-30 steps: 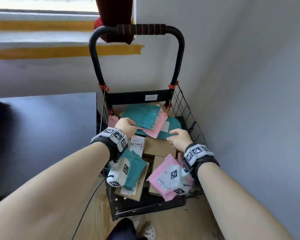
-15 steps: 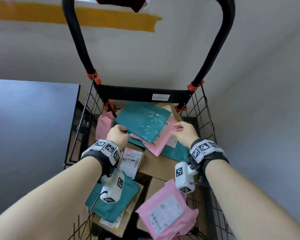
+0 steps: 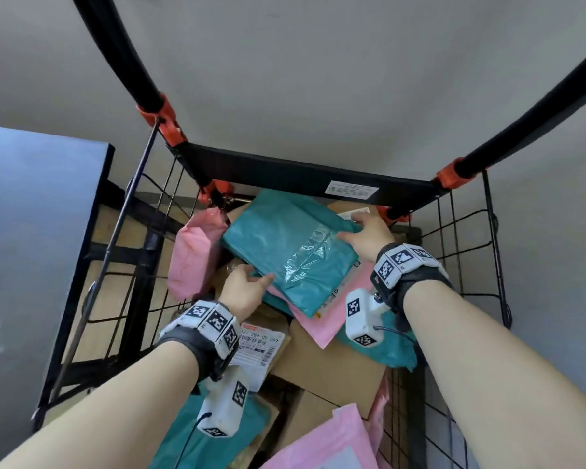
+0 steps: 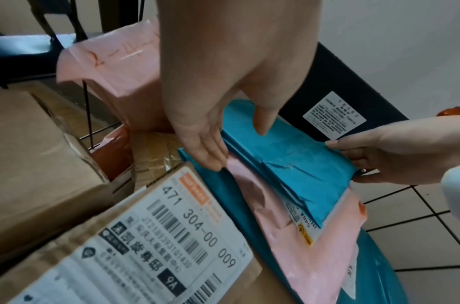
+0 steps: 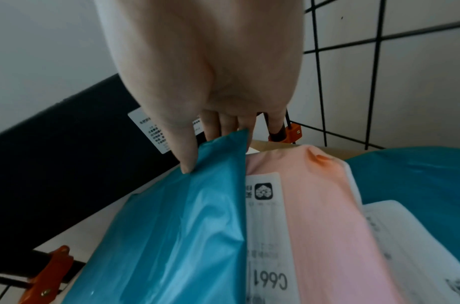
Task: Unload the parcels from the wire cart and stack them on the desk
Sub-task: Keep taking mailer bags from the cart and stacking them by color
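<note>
A flat teal parcel (image 3: 291,252) lies on top of the pile at the far end of the wire cart (image 3: 467,252). My left hand (image 3: 261,279) pinches its near left corner, thumb on top and fingers slipped under the edge. My right hand (image 3: 352,228) pinches the far right corner. The left wrist view shows the teal parcel (image 4: 288,160) between my left hand (image 4: 239,144) and right hand (image 4: 353,160). In the right wrist view my thumb (image 5: 187,156) presses on the teal parcel (image 5: 184,226). The dark desk (image 3: 31,231) stands to the left of the cart.
Under the teal parcel lies a pink mailer (image 3: 339,309) on cardboard boxes (image 3: 332,363), one with a white label (image 3: 257,350). A pink bag (image 3: 193,258) leans on the cart's left wire side. The black handle bars (image 3: 305,177) rise just beyond the parcels.
The view has closed in over the cart. Both hands reached forward along the teal parcel; the right one went to its far corner and the left one took the near corner.
</note>
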`<action>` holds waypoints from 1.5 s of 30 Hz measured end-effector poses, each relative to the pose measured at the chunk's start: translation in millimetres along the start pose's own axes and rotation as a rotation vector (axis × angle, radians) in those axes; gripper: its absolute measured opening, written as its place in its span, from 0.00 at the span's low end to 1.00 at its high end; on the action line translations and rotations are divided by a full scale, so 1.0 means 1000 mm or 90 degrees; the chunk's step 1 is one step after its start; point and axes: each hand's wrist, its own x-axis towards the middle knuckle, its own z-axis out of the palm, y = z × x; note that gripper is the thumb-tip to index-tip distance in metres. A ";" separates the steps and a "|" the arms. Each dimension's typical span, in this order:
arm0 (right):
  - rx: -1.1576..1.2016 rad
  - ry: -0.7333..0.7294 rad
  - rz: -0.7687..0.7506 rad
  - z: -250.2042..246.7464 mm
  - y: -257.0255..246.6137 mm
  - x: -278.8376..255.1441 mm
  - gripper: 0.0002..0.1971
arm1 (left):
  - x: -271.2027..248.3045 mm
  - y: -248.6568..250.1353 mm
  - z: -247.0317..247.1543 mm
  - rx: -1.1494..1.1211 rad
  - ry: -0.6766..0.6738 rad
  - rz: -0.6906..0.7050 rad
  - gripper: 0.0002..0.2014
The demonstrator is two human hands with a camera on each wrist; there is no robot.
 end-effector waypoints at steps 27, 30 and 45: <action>0.304 -0.003 0.030 -0.004 0.037 -0.242 0.23 | -0.190 0.002 -0.073 -0.041 -0.134 0.019 0.21; 0.363 0.006 -0.015 -0.011 0.020 -0.293 0.28 | -0.240 0.006 -0.100 -0.009 -0.132 0.063 0.25; 0.402 -0.110 -0.269 0.035 -0.146 -0.435 0.31 | -0.405 -0.018 -0.307 -0.080 0.066 0.136 0.22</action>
